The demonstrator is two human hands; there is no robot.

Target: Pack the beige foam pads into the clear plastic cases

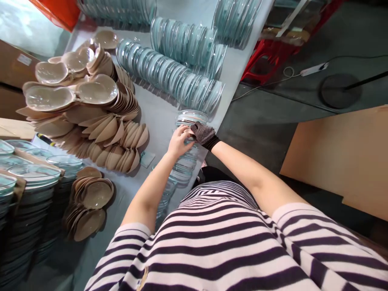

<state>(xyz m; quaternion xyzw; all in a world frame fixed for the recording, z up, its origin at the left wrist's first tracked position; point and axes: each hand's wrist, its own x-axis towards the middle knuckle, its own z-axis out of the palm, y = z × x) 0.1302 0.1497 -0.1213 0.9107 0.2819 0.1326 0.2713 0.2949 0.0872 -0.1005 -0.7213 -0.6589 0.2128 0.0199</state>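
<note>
Tabletop [157, 109]: both hands [190, 137] grip stacked clear shells [184, 161].

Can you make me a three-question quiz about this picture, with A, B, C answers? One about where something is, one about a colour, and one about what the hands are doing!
1. Where is the pile of beige cups?
A. on the floor
B. on the table, left of the hands
C. on the red stool

2. What colour are the shirt's stripes?
A. dark and pale
B. red and green
C. all yellow

3. What is on the right hand?
A. nothing
B. a dotted dark glove
C. a bandage

Answers: 1 B, the cups lie heaped on the table. 2 A, dark bands alternate with pale ones. 3 B, the glove shows beside the bare left hand, both on the clear stack.
</note>
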